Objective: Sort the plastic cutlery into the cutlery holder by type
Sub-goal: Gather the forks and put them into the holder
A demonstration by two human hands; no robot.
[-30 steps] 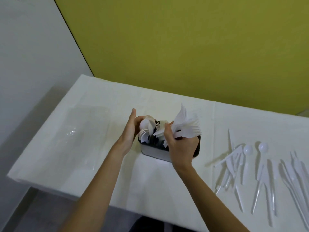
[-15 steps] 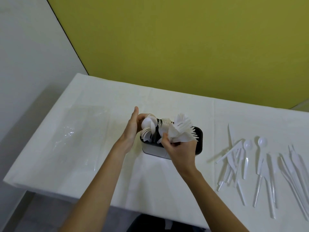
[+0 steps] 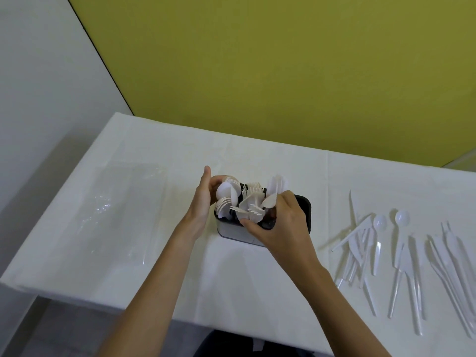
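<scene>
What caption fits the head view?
Right hand lowers forks into the cutlery holder; left hand steadies it.

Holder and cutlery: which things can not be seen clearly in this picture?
- Holder inside, head view: dividers hidden by forks, spoons and the right hand.
- Holder's left wall: covered by the left hand.
- Loose cutlery: cut off by the right edge; pale, overlapping, uncountable.

Dark-rimmed grey cutlery holder (image 3: 306, 210) mid-frame, packed with upright white spoons (image 3: 225, 193) left, forks (image 3: 251, 202) centre, loose white cutlery (image 3: 401, 256) scattered flat lower right
</scene>
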